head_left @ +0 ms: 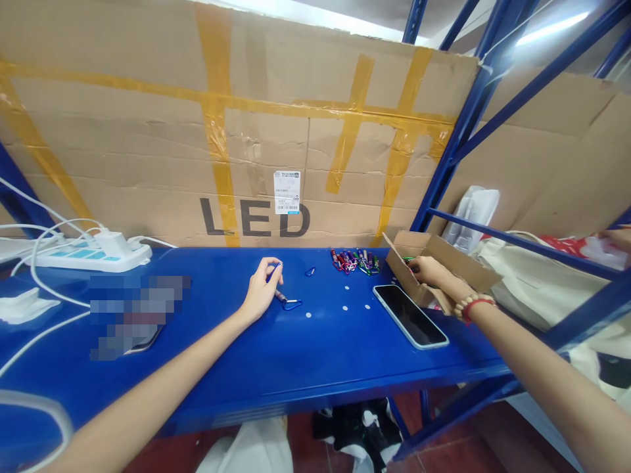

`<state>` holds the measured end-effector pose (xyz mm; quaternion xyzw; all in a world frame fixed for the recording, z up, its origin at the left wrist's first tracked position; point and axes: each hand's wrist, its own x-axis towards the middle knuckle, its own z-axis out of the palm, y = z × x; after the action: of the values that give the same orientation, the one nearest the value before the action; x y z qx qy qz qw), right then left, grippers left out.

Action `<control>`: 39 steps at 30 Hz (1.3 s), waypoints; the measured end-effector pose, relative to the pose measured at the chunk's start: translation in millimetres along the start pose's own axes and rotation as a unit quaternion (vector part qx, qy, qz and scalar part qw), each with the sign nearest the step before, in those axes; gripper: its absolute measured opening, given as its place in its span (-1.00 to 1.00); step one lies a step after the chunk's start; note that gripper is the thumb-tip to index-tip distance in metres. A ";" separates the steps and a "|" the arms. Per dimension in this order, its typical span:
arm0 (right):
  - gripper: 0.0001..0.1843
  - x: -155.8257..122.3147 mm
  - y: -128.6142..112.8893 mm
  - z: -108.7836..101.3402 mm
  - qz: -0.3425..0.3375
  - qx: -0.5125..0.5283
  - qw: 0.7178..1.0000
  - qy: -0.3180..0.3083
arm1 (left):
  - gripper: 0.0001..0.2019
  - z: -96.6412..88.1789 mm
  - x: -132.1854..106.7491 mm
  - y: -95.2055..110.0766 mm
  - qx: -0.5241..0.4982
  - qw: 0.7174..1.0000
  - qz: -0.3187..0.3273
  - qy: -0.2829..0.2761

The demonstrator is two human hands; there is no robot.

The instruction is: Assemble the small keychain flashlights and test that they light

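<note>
Boldly, "LED" [254, 218] on cardboard [280, 146] beyond left hand [263, 287].

Looks like storeroom or small workshop: blue metal racking [454, 144], big taped LED carton [162, 151], power strip [73, 262], clustered carabiner trinkets [349, 261], open cardboard box [466, 261].

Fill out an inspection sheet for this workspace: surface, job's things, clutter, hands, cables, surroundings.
Surface: blue tabletop; small pale spots on it.
Job's things: pile of coloured cylinders with clips; separate blue clip; open cardboard box.
Clutter: phone; pixelated item at left.
Hands: left hand at a cylinder with a blue clip, grip unclear; right hand in the box, grip hidden.
Cables: white cables and power strip at left.
Surroundings: taped cardboard marked LED behind; blue metal frame; pale bag at right.
</note>
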<state>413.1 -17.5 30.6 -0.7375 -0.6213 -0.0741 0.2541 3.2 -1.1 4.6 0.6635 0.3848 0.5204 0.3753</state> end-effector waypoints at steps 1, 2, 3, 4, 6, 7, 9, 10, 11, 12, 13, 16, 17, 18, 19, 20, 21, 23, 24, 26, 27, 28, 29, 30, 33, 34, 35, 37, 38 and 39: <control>-0.81 1.6 0.4 -0.7 -0.002 -0.009 0.999 -0.030 | -0.73 0.0 0.0 0.0 -0.001 1.000 0.001 0.000; -0.80 3.1 0.5 -1.3 -0.001 -0.023 0.998 -0.060 | -0.74 0.0 0.1 0.0 -0.003 1.000 0.003 0.000; -0.80 4.3 0.3 -2.0 0.003 -0.037 0.996 -0.082 | -0.74 0.0 0.0 -0.1 -0.002 1.000 0.006 0.001; -0.79 5.1 -0.1 -2.5 0.010 -0.050 0.995 -0.091 | -0.75 0.0 0.0 -0.3 0.000 1.000 0.008 0.001; -0.80 5.4 -0.8 -3.3 0.026 -0.071 0.993 -0.096 | -0.76 0.0 -0.3 -0.7 0.005 1.000 0.010 0.000; -0.82 4.9 -1.1 -3.9 0.034 -0.079 0.992 -0.092 | -0.76 0.0 -0.4 -0.9 0.004 1.000 0.009 -0.004; -0.89 3.4 -2.1 -6.0 0.050 -0.087 0.992 -0.070 | -0.76 0.0 -0.6 -1.6 -0.008 1.000 0.002 -0.017; -0.95 2.5 -3.4 -7.4 0.057 -0.092 0.992 -0.057 | -0.76 0.0 -0.6 -2.1 -0.016 1.000 -0.003 -0.023; -0.96 1.8 -5.7 -9.2 0.065 -0.086 0.994 -0.030 | -0.75 0.1 -0.6 -2.8 -0.024 0.999 -0.006 -0.029; -0.90 1.2 -9.3 -11.1 0.075 -0.070 0.995 0.008 | -0.75 0.2 -0.5 -3.5 -0.031 0.999 -0.007 -0.034; -0.83 0.9 -14.6 -13.2 0.085 -0.047 0.994 0.051 | -0.76 0.3 -0.3 -4.4 -0.035 0.999 -0.007 -0.038; -0.73 2.2 -40.0 -19.7 0.096 0.036 0.982 0.157 | -0.77 0.7 0.4 -7.0 -0.043 0.997 0.000 -0.057; -0.72 3.7 -50.4 -21.7 0.089 0.057 0.980 0.170 | -0.77 0.7 0.7 -7.8 -0.045 0.997 0.002 -0.066; -0.73 5.8 -60.6 -23.4 0.078 0.080 0.978 0.177 | -0.77 0.7 0.9 -8.5 -0.047 0.996 0.004 -0.074; -0.75 8.3 -69.6 -24.7 0.072 0.100 0.976 0.181 | -0.77 0.7 1.2 -9.1 -0.048 0.996 0.006 -0.079; -0.77 11.2 -77.0 -25.5 0.074 0.112 0.975 0.179 | -0.78 0.6 1.4 -9.5 -0.049 0.996 0.008 -0.080; -0.79 14.2 -82.1 -25.6 0.086 0.124 0.974 0.172 | -0.78 0.5 1.6 -9.8 -0.050 0.996 0.008 -0.080; -0.82 19.0 -85.7 -24.1 0.122 0.155 0.969 0.151 | -0.77 0.4 2.0 -10.2 -0.049 0.996 0.005 -0.080; -0.83 20.3 -85.2 -23.0 0.138 0.176 0.965 0.141 | -0.77 0.3 2.1 -10.2 -0.048 0.996 0.003 -0.081; -0.85 19.9 -83.7 -21.3 0.158 0.243 0.950 0.115 | -0.77 0.4 2.2 -10.2 -0.047 0.995 -0.003 -0.085; -0.86 18.3 -84.7 -21.1 0.158 0.286 0.940 0.097 | -0.77 0.5 2.1 -10.1 -0.048 0.995 -0.004 -0.086; -0.86 16.0 -88.1 -21.5 0.152 0.332 0.928 0.078 | -0.76 0.6 2.0 -10.0 -0.051 0.995 -0.004 -0.085; -0.86 13.1 -94.3 -22.1 0.139 0.378 0.914 0.054 | -0.75 0.9 1.9 -9.9 -0.054 0.995 -0.004 -0.084; -0.84 9.9 -103.5 -22.6 0.120 0.414 0.902 0.033 | -0.73 1.2 1.8 -9.8 -0.058 0.995 -0.005 -0.082; -0.75 -0.5 -147.4 -17.3 0.044 0.461 0.886 -0.035 | -0.71 2.2 2.3 -9.4 -0.065 0.995 -0.011 -0.070; -0.72 -4.1 -165.3 -11.8 0.021 0.474 0.878 -0.056 | -0.71 2.3 2.8 -9.3 -0.070 0.996 -0.015 -0.062; -0.69 -7.9 -183.4 -4.4 -0.004 0.485 0.870 -0.088 | -0.72 2.1 3.4 -9.2 -0.078 0.995 -0.020 -0.052; -0.66 -15.5 -216.6 15.0 -0.065 0.507 0.844 -0.162 | -0.73 0.8 5.0 -9.0 -0.104 0.993 -0.039 -0.030; -0.65 -19.2 -230.2 25.8 -0.094 0.517 0.829 -0.194 | -0.73 -0.4 5.9 -9.0 -0.119 0.991 -0.050 -0.022; -0.66 -22.7 -241.1 36.4 -0.111 0.521 0.817 -0.220 | -0.72 -1.8 6.8 -9.0 -0.132 0.989 -0.059 -0.017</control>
<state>170.7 3.4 57.8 -0.4178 -0.6840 0.3970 0.4472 1.4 9.0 -0.4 0.5929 0.3448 0.5324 0.4961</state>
